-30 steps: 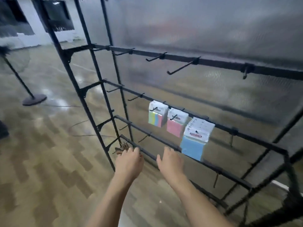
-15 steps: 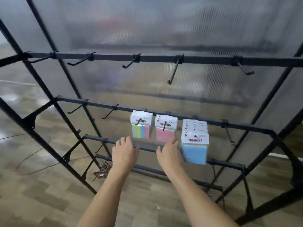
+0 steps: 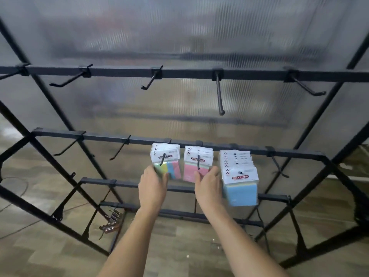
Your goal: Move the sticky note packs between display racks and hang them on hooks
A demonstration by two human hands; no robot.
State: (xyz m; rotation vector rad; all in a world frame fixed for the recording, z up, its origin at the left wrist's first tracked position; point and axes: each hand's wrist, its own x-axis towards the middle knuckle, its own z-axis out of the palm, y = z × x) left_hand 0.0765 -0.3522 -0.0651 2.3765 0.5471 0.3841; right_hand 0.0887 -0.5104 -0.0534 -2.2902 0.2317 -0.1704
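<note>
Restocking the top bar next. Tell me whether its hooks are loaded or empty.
Empty. Every hook in view on the top bar is bare, including the long hook; packs hang only from the middle bar.

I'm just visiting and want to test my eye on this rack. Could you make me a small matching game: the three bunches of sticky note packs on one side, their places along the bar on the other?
Column one:
1. multicolour sticky note packs
2. pink sticky note packs
3. blue sticky note packs

Column two:
a. rightmost bunch, the thickest stack
b. leftmost bunch, at the left hand
c. middle bunch, at the right hand

Pairs: 1-b, 2-c, 3-a
</note>
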